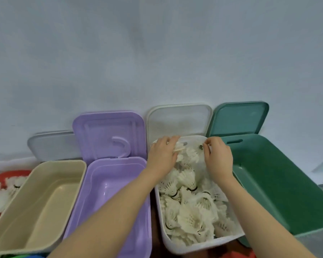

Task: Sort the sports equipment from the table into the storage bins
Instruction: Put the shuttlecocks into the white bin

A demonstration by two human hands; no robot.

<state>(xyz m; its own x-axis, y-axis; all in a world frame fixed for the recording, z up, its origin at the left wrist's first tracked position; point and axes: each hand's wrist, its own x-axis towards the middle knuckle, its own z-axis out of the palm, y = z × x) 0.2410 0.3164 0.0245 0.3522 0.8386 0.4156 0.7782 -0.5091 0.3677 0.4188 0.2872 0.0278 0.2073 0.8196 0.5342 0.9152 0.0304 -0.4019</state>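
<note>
Stood in a row on red table (0, 176): beige (13, 237), purple (138, 220), white (168, 241), green plastic bins (306, 216); loose white feathered shuttlecocks (0, 194) at left.

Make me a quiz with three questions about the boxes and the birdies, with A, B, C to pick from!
1. Where are most of the shuttlecocks?
A. in the white bin
B. in the purple bin
C. in the green bin

2. How many bins stand in the row?
A. two
B. four
C. six

3. How are the lids?
A. all shut
B. all open
C. only one open

Answers:
1. A: the white bin is piled with them, and both the left hand and the right hand reach into it; a few more lie on the red surface at far left.
2. B: beige bin, purple bin, white and green bin.
3. B: every lid leans back against the wall, like the purple lid.
</note>
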